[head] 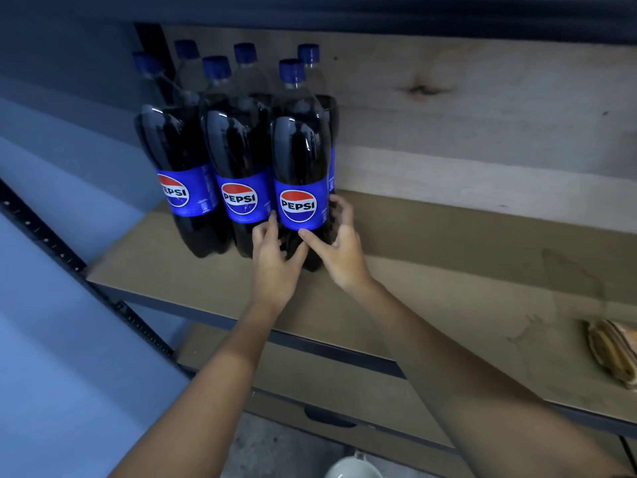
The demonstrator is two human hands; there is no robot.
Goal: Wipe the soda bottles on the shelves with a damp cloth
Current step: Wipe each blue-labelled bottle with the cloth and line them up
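Both hands on the front-right Pepsi bottle point(300, 174), low on its body just under the blue label. Left hand point(274, 262) wraps the left side of the base, fingers curled between this bottle and the middle front bottle point(241, 167). Right hand point(339, 251) cups the right side: thumb lies across the front below the label, fingers curl round the far side near the back-row bottle point(315, 84). Both grips closed on the bottle; neither holds a cloth.

Bottle is upright, base on the shelf board point(431, 288), at the right end of the front row. Six bottles total, two rows of three, blue caps, packed touching one another at the left end of the shelf. Front-left bottle point(175, 167) sits near the shelf's left edge, just beside the dark perforated upright point(51, 243).

Room: everything right of the held bottle is bare board up to a folded striped cloth point(615, 351) at the far right, near the front edge and well apart from the hands. Pale wood back panel point(482, 108) close behind the back row. Front lip of the shelf is near the bottle base, under the wrists. Shelf above hangs just over the caps. Lower shelf point(344, 381) visible beneath; rim of a white cup point(351, 469) at the bottom of the view.
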